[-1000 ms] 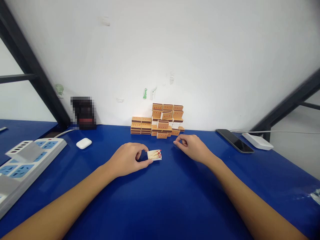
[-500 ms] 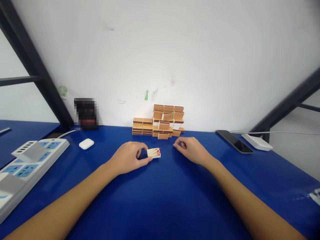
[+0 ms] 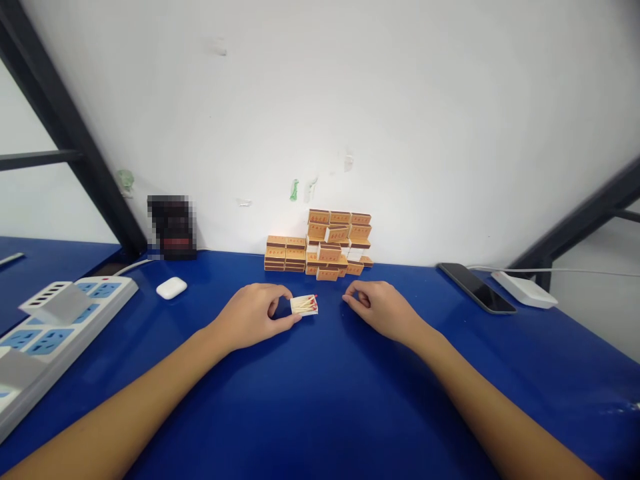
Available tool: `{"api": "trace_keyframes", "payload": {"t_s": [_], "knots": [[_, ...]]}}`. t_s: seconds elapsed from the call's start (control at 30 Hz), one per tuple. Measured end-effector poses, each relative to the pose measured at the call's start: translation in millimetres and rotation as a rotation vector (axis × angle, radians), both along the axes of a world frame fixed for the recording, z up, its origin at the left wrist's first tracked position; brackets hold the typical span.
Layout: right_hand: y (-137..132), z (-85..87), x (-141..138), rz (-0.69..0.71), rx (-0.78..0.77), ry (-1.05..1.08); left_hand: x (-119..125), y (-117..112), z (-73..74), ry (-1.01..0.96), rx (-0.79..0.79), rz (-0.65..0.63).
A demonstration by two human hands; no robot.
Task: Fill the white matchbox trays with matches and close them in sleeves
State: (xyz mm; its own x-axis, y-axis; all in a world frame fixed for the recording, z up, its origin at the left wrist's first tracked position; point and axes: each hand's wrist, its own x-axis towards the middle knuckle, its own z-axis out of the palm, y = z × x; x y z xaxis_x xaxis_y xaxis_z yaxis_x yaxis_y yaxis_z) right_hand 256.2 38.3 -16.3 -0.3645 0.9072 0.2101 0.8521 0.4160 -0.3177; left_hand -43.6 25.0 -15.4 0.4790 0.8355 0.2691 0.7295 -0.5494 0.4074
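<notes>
A small open matchbox tray [image 3: 305,305] with red-tipped matches lies on the blue table [image 3: 320,400]. My left hand [image 3: 253,315] rests beside it, thumb and forefinger pinched on the tray's left end. My right hand [image 3: 377,308] lies a little to the right of the tray, fingers curled into a pinch at the tabletop; what they hold, if anything, is too small to make out. Behind both hands, against the white wall, stands a stack of several orange matchboxes [image 3: 324,244].
A white power strip [image 3: 47,327] lies at the left edge, a white earbud case [image 3: 171,288] behind it, and a dark blurred box [image 3: 171,227] by the wall. A black phone [image 3: 477,287] and a white charger [image 3: 523,290] with cable lie at the right.
The tray and my left hand have shifted slightly left. My right hand has drawn a little closer to the tray. The view has drifted slightly.
</notes>
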Motion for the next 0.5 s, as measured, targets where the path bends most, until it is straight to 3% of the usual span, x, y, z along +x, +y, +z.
{"api": "trace_keyframes", "payload": {"t_s": [0.5], "knots": [[-3.8,1.4,-5.3,-0.006,-0.007,-0.006,-1.6,2.7,-1.1,-0.009,0.026,0.019]]}}
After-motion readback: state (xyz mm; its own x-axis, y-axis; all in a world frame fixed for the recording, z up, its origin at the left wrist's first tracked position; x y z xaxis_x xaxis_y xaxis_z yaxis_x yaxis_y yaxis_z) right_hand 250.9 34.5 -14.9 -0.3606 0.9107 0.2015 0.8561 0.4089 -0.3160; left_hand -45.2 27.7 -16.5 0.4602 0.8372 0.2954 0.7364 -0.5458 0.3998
